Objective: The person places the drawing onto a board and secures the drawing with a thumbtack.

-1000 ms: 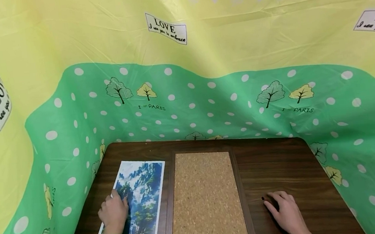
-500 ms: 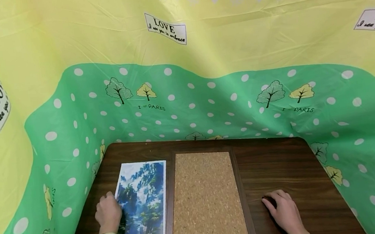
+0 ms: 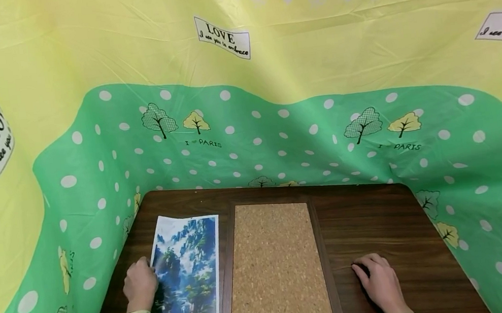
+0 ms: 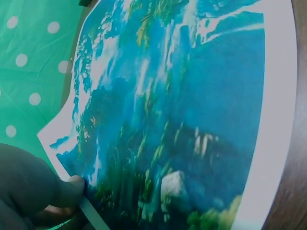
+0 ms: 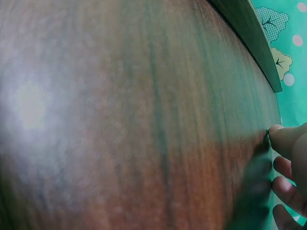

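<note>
My left hand [image 3: 139, 283] pinches the left edge of a sheet printed with blue mountains and waterfalls [image 3: 188, 270]. In the left wrist view the thumb [image 4: 72, 189] lies over the white border of the sheet, with a finger below it. The sheet's border curves and its far left corner bends slightly upward. Over on the right, my right hand [image 3: 380, 283] rests on the brown wood-grain table [image 3: 372, 215] with its fingers loosely bent. The right wrist view shows its fingertips [image 5: 283, 167] close to the table top, holding nothing visible.
A cork board [image 3: 275, 266] in a dark wooden frame [image 3: 322, 251] lies between the hands, just right of the sheet. A green and yellow patterned curtain [image 3: 271, 134] hangs round the table's back and sides.
My left hand has slid off the sheet's printed face to its left edge and now pinches it there. The sheet has moved slightly and turned straighter. The right hand has barely moved.
</note>
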